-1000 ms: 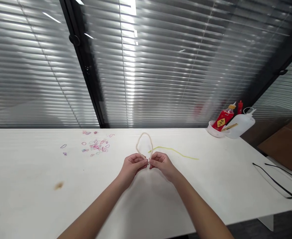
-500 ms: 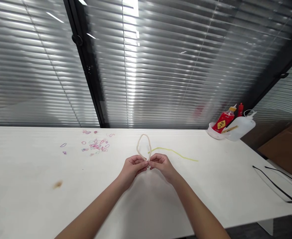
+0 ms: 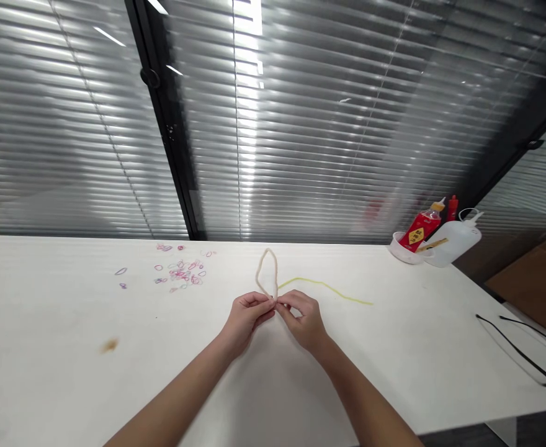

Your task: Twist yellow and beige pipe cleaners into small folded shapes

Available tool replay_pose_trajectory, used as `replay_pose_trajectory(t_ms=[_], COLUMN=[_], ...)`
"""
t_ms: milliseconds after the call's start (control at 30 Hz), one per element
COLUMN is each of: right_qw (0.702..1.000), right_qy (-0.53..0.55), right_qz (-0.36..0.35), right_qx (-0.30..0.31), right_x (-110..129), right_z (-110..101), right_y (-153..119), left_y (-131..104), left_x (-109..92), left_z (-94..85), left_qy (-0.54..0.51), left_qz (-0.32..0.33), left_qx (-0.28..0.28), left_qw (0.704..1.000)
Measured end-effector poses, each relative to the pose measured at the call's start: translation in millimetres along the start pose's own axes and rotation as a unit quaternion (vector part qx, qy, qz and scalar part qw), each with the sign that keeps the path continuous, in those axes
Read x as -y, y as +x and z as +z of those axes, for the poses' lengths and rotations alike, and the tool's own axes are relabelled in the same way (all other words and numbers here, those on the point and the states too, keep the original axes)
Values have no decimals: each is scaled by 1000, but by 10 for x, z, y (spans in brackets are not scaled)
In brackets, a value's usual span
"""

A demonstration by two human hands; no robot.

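Observation:
A cream pipe cleaner (image 3: 277,272), bent into a narrow pointed loop, rises from between my fingertips. Its two ends come together at the bottom, where my fingers partly cover them. My left hand (image 3: 247,318) pinches the base of the loop between thumb and fingers. Right beside it, my right hand (image 3: 306,318) has thumb and forefinger closed at the same joint, the fingertips of both hands nearly touching. Behind my right hand a thin yellow pipe cleaner (image 3: 326,285) lies on the table in a gentle wave, its left end close to the loop.
Small coloured rubber bands (image 3: 184,273) lie scattered at the back left of the white table (image 3: 59,385). At the back right stand a red-labelled bottle (image 3: 420,230), a shallow pale dish (image 3: 401,250) and a translucent squeeze bottle (image 3: 454,242). Black-framed glasses (image 3: 517,351) rest near the right edge.
The loop looks narrower, and its right side stands straighter. My right hand has turned slightly, its fingers more bent at the loop's base. My left hand keeps its pinch.

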State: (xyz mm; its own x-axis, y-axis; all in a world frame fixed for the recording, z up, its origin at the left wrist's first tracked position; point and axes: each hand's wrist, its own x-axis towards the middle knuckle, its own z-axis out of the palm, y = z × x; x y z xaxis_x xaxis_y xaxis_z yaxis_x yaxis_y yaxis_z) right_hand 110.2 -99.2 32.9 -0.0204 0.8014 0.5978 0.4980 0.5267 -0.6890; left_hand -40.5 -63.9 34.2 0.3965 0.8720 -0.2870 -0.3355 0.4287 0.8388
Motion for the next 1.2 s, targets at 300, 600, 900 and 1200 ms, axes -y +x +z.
replay_pose_trajectory(t_ms=[300, 600, 900, 1200], right_qw=[978, 978, 977, 978], right_qy=[-191, -181, -200, -203], right_qz=[-85, -96, -73, -52], right_qx=[-20, -41, -29, 16], right_x=[11, -23, -79, -87], right_z=[137, 213, 247, 268], right_y=[-73, -82, -108, -144], left_y=[2, 3, -35, -6], left_x=[23, 47, 27, 36], left_z=[24, 5, 15, -6], left_qy=[-4, 11, 141, 183], left_qz=[25, 28, 51, 77], left_qx=[-27, -25, 2, 20], left_qw=[999, 999, 989, 980])
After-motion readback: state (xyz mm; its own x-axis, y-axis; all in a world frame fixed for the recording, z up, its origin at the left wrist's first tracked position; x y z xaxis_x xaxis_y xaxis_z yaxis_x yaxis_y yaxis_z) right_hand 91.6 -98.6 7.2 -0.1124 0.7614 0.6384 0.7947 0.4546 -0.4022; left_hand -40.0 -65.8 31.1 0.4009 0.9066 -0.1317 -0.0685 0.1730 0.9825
